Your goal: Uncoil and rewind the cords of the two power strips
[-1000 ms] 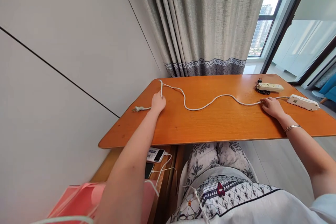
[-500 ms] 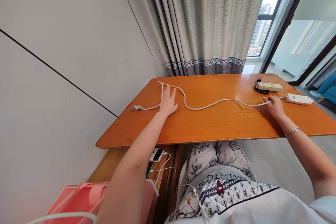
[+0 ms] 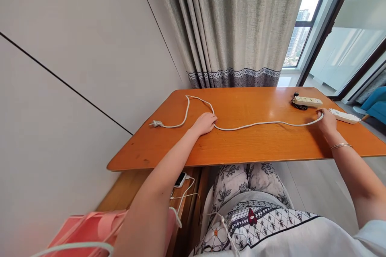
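A white power cord [image 3: 256,124] runs in loose curves across the orange wooden table [image 3: 241,148]. Its plug [image 3: 156,123] lies near the table's left side. My left hand [image 3: 205,123] is closed around the cord left of the middle, at the foot of a loop. Over on the right, my right hand [image 3: 327,121] grips the cord close to the white power strip [image 3: 345,116], with the cord bending up into its fingers. Part of the strip's near end is hidden behind this hand.
Behind my right hand lies a second, cream power strip [image 3: 307,101] with a black cord [image 3: 299,106]. A grey curtain [image 3: 238,28] hangs past the far edge. At lower left are a pink bag [image 3: 90,229] and a phone [image 3: 180,179] with charging cables.
My left hand has moved right and closed on the cord, after lying spread over its left loop. My right hand has slid right along the cord towards the white strip.
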Tool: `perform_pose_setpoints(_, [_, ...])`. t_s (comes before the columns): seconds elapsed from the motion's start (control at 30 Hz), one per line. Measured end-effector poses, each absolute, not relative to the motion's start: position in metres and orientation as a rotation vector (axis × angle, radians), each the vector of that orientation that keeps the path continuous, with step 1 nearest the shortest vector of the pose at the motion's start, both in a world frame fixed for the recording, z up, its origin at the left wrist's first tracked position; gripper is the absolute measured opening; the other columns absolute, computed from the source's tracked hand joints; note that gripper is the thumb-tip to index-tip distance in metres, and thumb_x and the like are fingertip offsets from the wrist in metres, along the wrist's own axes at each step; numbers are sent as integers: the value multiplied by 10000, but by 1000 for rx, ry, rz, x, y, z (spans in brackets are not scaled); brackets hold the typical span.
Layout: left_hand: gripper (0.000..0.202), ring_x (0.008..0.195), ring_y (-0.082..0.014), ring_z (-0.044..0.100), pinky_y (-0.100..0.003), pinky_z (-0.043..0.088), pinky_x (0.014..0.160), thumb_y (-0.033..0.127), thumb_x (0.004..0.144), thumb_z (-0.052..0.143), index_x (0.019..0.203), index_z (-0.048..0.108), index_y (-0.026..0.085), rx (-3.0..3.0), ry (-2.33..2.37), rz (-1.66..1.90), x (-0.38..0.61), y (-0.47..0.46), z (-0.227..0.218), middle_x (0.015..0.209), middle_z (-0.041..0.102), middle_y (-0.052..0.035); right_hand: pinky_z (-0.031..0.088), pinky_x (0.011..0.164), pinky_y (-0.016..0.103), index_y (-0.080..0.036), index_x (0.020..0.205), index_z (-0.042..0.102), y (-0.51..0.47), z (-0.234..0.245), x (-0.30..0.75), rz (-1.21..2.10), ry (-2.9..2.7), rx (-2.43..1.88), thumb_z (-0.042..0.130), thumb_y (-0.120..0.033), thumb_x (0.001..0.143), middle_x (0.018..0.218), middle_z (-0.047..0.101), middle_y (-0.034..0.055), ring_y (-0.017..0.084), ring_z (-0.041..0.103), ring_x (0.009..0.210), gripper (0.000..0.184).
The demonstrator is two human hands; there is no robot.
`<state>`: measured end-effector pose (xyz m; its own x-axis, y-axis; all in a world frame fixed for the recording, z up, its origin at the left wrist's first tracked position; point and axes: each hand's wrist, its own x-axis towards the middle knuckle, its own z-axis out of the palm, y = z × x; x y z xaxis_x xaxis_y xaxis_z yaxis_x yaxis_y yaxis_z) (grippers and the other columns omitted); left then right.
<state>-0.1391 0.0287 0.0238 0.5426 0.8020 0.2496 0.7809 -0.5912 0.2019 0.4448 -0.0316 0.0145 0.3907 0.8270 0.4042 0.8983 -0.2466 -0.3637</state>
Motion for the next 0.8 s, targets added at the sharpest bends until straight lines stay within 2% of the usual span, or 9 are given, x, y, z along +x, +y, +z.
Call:
perform_pose_setpoints(0.1, [184,999,-286,639,-427,440,1020,97,810,491,824,645,196,2908,1444,263,-140,28,24,960,698,-126,477,995,436,-123,980,747,-23,17,451,-244,-1640,-2138,500,-170,845,1048,737,195,332,640,1130,286])
perform_pose_setpoints(0.2, [208,1008,-282,646,-411,447,1005,122,846,471,885,665,184,2892,1565,221,-144,28,22,992,704,-132,420,1104,409,-121,926,773,-14,19,453,-294,-1859,-2144,513,-123,817,1077,751,183,320,580,1269,282])
perform_pose_setpoints(0.27, [226,1012,-294,652,-421,460,976,128,853,458,914,670,177,2841,1661,249,-147,29,19,1011,704,-141,441,1084,394,-146,974,784,-7,20,452,-224,-1893,-2186,500,-125,829,1101,757,149,298,594,1250,320])
perform_pose_setpoints(0.33, [248,1008,-306,659,-434,470,945,127,855,444,942,672,168,2786,1758,281,-150,29,17,1035,705,-154,490,1000,406,-178,1086,776,-2,22,452,-140,-1828,-2239,485,-135,841,1142,750,130,294,632,1173,383])
perform_pose_setpoints(0.4, [263,996,-310,667,-436,479,918,126,856,433,959,672,161,2723,1847,313,-152,30,14,1061,708,-162,517,906,432,-179,1257,712,3,26,451,-112,-1727,-2284,448,-173,878,1227,716,160,317,651,1116,462])
perform_pose_setpoints(0.47, [266,996,-309,672,-431,481,905,133,860,429,962,672,161,2671,1906,343,-153,32,12,1078,715,-160,515,876,444,-148,1373,627,8,30,448,-136,-1588,-2290,397,-218,921,1284,675,205,338,645,1113,512])
perform_pose_setpoints(0.63, [280,1043,-325,665,-457,445,991,168,893,401,946,675,156,2592,1989,430,-151,34,9,1048,736,-165,477,983,446,-107,1269,680,28,40,438,-194,-1466,-2241,387,-294,962,1279,642,232,345,590,1197,464])
perform_pose_setpoints(0.8, [343,1031,-335,668,-464,470,962,256,956,347,1013,665,141,2531,2029,519,-152,33,8,1085,723,-185,457,1017,480,-80,1379,580,57,38,434,-306,-1776,-2347,487,-262,907,1344,578,262,368,545,1254,514])
